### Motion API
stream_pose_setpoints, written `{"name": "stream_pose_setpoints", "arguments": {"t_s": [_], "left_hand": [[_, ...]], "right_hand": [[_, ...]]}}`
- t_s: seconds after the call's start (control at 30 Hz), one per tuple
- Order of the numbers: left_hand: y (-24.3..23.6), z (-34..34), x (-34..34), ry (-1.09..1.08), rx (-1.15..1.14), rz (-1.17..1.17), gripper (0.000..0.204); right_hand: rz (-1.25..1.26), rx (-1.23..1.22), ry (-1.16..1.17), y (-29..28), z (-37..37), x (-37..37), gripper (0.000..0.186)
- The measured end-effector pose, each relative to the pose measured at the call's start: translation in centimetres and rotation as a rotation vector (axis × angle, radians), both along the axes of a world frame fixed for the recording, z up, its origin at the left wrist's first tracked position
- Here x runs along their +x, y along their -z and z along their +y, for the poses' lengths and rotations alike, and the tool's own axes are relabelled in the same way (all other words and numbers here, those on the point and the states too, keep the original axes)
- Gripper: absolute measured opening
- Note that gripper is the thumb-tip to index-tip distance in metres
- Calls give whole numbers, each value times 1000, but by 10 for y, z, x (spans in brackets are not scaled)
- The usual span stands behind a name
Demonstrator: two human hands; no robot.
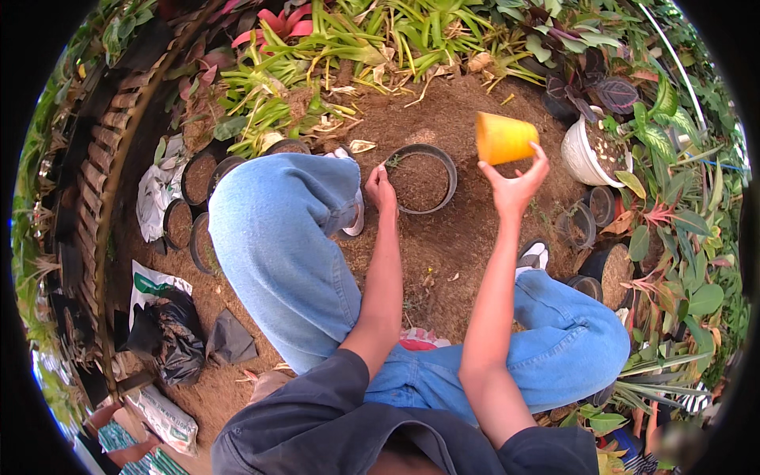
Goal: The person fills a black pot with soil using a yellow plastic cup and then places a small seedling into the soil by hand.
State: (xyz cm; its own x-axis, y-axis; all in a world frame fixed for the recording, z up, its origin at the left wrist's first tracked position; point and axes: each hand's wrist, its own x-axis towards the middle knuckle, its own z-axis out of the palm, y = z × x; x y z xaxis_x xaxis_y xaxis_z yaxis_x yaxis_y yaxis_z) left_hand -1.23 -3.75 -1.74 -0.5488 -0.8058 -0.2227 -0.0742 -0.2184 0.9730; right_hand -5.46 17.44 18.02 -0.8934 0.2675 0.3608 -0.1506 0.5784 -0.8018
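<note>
A yellow plastic flower pot point(503, 139) is tipped on its side in the air. The thumb and fingers of my right hand point(518, 184) grip it by the rim. To the left, my left hand point(382, 190) pinches a small green seedling point(393, 161) at the edge of a round black pot. That black pot point(452, 176) stands on the ground ahead of me, filled with brown soil point(418, 180). The seedling's lower end is hidden by my fingers, and I cannot tell whether it touches the soil.
Several soil-filled black pots point(179, 225) stand at left, beyond my knee. Black plastic bags point(179, 332) and a white sack point(165, 418) lie lower left. On the right are a white pot point(582, 158), black pots point(578, 225) and leafy plants point(697, 237). Yellow-green plants point(372, 39) line the far side.
</note>
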Motion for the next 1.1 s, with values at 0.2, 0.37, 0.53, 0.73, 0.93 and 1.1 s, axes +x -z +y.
{"name": "stream_pose_setpoints", "arguments": {"t_s": [0.2, 0.37, 0.53, 0.73, 0.93, 1.1], "left_hand": [[18, -8, -1, 34, -79, -8, 32], [8, 12, 2, 27, 1, 48, 34], [1, 14, 1, 19, -34, 88, 34], [-3, 11, 5, 12, -53, 38, 33], [-2, 14, 4, 17, -83, 3, 33], [13, 8, 2, -13, -79, 58, 33]], "right_hand": [[-216, 35, 507, 78, 95, -4, 99], [-645, 89, 657, 140, 100, 37, 102], [-707, 47, 613, 171, 73, 56, 104], [-748, 36, 514, 157, 42, 51, 99], [-831, -10, 431, 152, 47, 50, 98], [-824, -65, 384, 154, 81, 45, 88]]}}
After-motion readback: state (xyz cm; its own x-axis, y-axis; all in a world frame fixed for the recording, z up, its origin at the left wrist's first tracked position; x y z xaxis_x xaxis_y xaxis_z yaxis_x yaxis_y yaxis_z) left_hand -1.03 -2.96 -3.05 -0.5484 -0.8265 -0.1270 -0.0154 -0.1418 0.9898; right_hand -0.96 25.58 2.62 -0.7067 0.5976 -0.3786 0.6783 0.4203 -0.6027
